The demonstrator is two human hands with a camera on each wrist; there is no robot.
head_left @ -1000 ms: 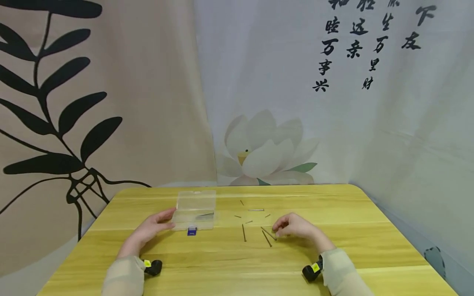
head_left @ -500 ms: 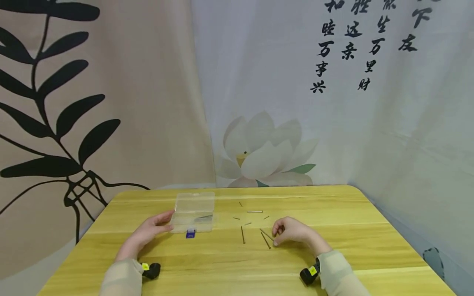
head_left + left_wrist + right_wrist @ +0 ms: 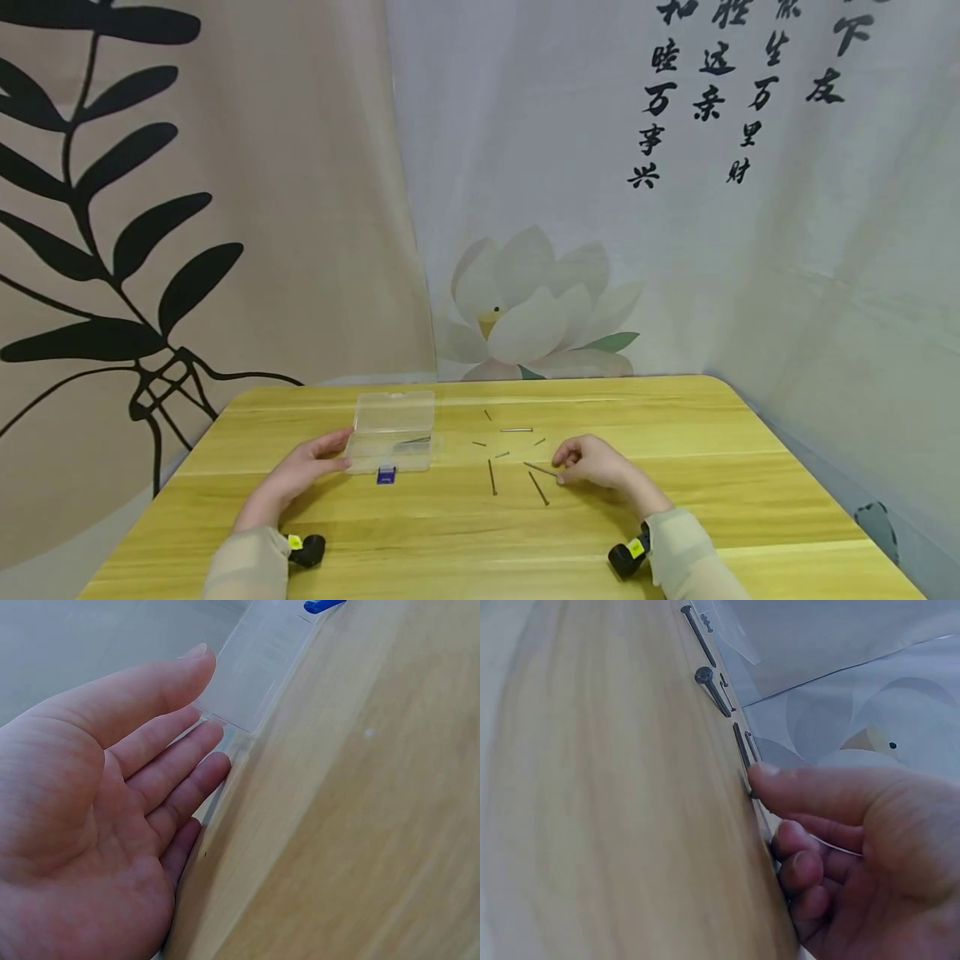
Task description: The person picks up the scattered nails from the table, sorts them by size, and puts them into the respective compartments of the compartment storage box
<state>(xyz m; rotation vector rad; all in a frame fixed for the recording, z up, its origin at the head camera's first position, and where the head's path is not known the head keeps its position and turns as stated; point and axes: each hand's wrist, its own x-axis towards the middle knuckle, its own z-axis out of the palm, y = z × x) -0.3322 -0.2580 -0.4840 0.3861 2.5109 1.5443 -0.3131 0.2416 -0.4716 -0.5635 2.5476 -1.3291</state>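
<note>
Across the worktop (image 3: 465, 554), open wood stretches from the right hand (image 3: 596, 461) to the three-o'clock edge and toward six between both sleeves. At ten o'clock near the far edge, a clear case (image 3: 366, 458) lies with its lid folded toward twelve. The left hand (image 3: 303, 465) rests palm inward against its nine-o'clock side, fingers extended and relaxed. The right hand bends over at three, fingers curled, pinching the head end of a slanting nail (image 3: 538, 469); loose nails (image 3: 492, 477) lie toward nine. Wrist cameras (image 3: 307, 550) bear unreadable yellow labels (image 3: 636, 548); backdrop lettering (image 3: 657, 98) at one includes 远亲.
</note>
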